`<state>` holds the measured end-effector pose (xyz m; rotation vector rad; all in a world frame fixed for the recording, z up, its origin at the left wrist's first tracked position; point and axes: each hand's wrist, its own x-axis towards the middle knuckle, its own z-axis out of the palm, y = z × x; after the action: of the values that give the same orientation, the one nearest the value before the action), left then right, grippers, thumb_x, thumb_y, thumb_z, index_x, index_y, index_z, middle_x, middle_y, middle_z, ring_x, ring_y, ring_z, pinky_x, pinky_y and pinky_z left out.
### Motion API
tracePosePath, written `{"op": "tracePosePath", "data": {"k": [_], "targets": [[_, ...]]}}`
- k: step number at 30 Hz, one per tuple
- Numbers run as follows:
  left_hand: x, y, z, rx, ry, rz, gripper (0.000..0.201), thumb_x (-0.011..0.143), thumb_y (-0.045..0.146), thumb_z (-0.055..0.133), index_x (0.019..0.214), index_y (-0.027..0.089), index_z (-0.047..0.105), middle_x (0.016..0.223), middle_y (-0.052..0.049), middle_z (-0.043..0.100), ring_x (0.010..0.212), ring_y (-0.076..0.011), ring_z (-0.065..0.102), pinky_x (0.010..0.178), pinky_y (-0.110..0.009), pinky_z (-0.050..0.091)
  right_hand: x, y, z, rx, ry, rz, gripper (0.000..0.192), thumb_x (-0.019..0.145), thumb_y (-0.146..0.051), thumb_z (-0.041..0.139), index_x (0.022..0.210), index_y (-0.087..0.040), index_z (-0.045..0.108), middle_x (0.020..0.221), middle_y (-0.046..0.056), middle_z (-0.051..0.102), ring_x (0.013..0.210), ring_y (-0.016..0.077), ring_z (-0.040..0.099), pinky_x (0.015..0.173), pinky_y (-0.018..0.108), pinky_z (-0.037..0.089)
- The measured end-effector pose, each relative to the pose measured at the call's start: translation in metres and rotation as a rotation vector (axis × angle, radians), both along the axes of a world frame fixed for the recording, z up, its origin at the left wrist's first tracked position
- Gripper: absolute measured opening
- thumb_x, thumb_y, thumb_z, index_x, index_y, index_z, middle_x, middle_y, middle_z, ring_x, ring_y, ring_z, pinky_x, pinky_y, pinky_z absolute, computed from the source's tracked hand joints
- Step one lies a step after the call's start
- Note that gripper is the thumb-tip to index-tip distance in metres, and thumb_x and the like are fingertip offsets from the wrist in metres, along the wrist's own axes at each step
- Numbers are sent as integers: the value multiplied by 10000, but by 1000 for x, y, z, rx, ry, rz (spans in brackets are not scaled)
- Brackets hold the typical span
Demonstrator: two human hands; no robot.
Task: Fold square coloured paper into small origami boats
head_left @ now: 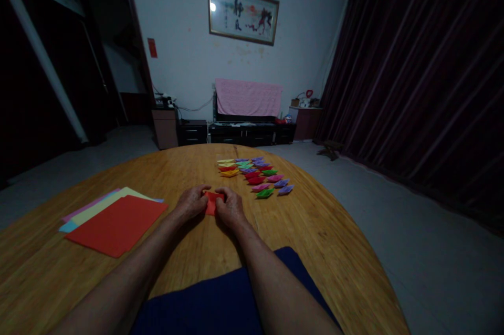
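Observation:
A small folded piece of red paper point(211, 206) lies between my two hands, just above or on the wooden table. My left hand point(192, 202) grips its left edge, fingers curled and thumb on the paper. On the opposite edge, my right hand point(230, 206) is closed in the same way. Beyond my right hand, several folded paper boats point(256, 180) stand in slanting rows, in yellow, orange, red, pink, green and purple. Left of my hands lies a stack of flat paper sheets with a red sheet point(118, 224) on top; yellow, blue and pink edges show beneath.
The round wooden table point(315, 235) fills the foreground. Dark blue cloth point(205, 303) shows at its near edge. Past the table stand a low black cabinet point(244, 134), a screen under a pink cloth point(249, 97), and a small wooden stool point(331, 149) on the floor.

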<state>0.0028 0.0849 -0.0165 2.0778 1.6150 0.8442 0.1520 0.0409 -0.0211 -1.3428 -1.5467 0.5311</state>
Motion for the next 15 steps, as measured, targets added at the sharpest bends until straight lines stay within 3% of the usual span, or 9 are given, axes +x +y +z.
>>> {"op": "tracePosePath", "data": {"k": [6, 15], "targets": [[6, -8, 2, 135, -46, 13, 479, 813, 193, 487, 1262, 152, 650, 813, -40, 722, 686, -151, 627, 646, -230, 457, -2, 4, -2, 20, -17, -50, 329, 740, -68, 549, 1018, -162, 697, 1014, 81, 736, 952, 208, 681, 902, 311, 513], [4, -15, 3, 136, -170, -17, 489, 800, 199, 476, 1251, 114, 647, 748, -25, 691, 606, -137, 575, 614, -234, 446, 1, 2, -3, 66, -50, -24, 366, 741, -68, 540, 1070, -152, 677, 1081, 101, 715, 1025, 215, 658, 966, 337, 487]]}}
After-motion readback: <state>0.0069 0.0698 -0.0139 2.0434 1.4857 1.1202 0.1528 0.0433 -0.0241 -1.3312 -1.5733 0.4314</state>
